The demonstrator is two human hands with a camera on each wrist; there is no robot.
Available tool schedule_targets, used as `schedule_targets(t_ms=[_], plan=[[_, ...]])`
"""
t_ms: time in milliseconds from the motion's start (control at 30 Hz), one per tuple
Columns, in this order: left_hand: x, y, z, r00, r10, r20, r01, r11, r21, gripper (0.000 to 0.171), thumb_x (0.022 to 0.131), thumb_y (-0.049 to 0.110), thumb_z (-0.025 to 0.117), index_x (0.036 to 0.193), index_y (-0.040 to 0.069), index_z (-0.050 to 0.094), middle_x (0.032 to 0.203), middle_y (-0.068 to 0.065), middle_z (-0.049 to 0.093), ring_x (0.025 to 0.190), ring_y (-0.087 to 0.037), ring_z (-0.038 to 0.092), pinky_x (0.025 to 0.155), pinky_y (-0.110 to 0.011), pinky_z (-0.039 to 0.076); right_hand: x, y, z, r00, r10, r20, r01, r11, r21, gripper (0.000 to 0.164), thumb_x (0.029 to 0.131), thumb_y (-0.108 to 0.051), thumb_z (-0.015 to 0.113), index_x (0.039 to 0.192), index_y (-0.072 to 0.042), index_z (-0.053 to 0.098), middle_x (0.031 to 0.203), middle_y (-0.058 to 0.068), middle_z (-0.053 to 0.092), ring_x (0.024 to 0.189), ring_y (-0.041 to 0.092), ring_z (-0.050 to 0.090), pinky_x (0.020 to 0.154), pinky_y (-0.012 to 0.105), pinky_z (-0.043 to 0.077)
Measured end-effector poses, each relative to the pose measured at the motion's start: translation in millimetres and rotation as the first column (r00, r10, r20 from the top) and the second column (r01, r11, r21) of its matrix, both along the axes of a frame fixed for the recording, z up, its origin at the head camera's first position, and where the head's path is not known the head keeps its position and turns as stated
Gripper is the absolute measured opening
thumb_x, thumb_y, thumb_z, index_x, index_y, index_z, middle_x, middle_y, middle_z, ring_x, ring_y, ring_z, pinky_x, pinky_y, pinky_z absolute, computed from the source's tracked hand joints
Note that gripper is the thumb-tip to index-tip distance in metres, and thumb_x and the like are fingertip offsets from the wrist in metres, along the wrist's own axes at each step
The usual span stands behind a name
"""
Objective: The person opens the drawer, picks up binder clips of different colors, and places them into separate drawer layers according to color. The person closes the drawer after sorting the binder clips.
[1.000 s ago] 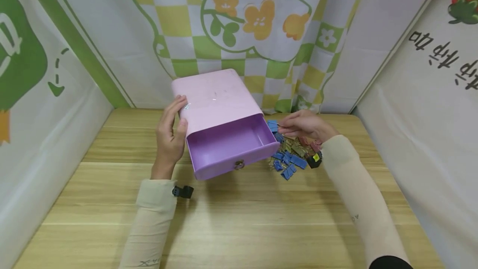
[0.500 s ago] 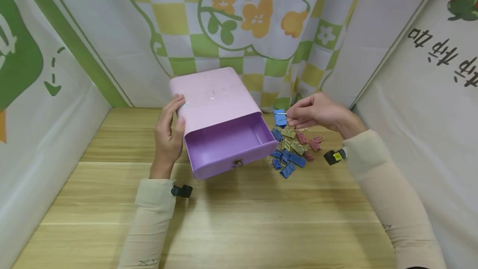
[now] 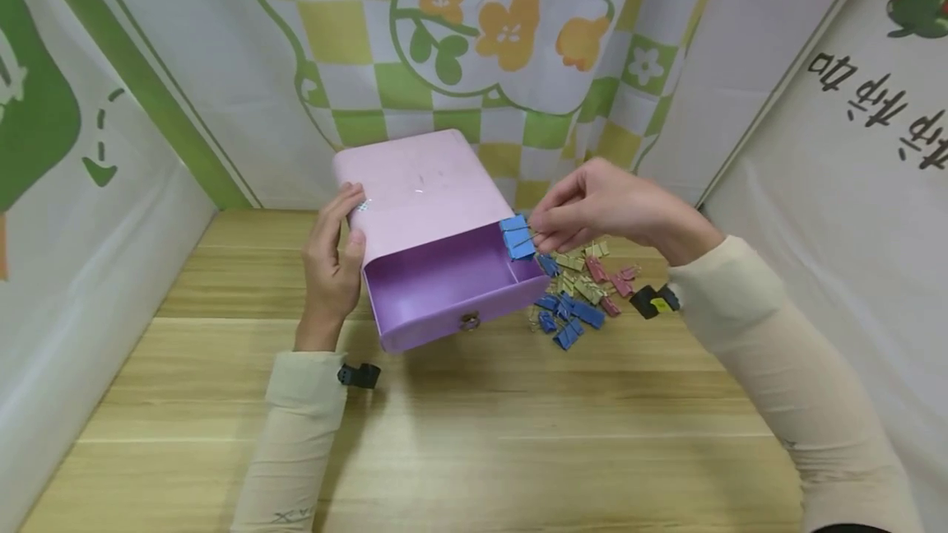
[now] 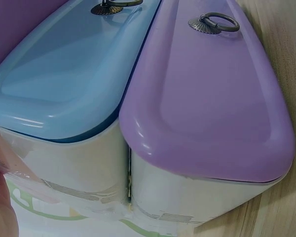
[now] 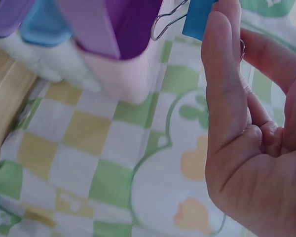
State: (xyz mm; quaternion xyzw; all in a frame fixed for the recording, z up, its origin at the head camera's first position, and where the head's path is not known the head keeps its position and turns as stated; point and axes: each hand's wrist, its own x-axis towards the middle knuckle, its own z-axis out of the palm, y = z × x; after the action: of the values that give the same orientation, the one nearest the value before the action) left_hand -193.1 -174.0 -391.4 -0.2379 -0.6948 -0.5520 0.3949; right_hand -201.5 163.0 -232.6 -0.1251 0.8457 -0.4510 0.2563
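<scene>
My right hand [image 3: 611, 208] pinches a blue binder clip [image 3: 518, 238] at the right end of the pulled-out purple drawer [image 3: 444, 323]. In the right wrist view the blue binder clip [image 5: 198, 19] shows at the fingertips, one wire handle sticking out. The drawer belongs to a cabinet with a pale pink top [image 3: 422, 192]. My left hand [image 3: 331, 274] rests against the cabinet's left side, fingers at the upper edge; the left wrist view catches only part of that hand [image 4: 1, 212]. Beside the cabinet's right lies a pile of blue, yellow and pink binder clips [image 3: 588, 292].
Below the pulled-out drawer, the left wrist view shows a blue drawer [image 4: 64, 74] and another purple drawer [image 4: 212, 94], both closed, with metal ring pulls. The cabinet stands on a wooden table [image 3: 474, 442]. A checked, flowered curtain [image 3: 511, 39] hangs just behind.
My right hand has lifted a blue binder clip from the pile and carried it up and left to the drawer's right end. The left hand has stayed against the cabinet.
</scene>
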Motion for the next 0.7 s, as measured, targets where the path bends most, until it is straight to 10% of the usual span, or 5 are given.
schedule_targets(t_ms=[700], plan=[[0.2, -2.8, -0.7, 1.000, 0.005, 0.022, -0.005, 1.000, -0.001, 0.049, 0.093, 0.010, 0.047, 0.132, -0.018, 0.061, 0.144, -0.036, 0.058, 0.146, -0.049, 0.047, 0.131, -0.036, 0.038, 7.6, -105.1, -32.1, 0.976, 0.206, 0.069, -0.205, 0.978, -0.027, 0.020, 0.103, -0.006, 0.062, 0.112, 0.004, 0.077, 0.098, 0.016, 0.082, 0.085, 0.022, 0.082, 0.084, 0.037, 0.070]])
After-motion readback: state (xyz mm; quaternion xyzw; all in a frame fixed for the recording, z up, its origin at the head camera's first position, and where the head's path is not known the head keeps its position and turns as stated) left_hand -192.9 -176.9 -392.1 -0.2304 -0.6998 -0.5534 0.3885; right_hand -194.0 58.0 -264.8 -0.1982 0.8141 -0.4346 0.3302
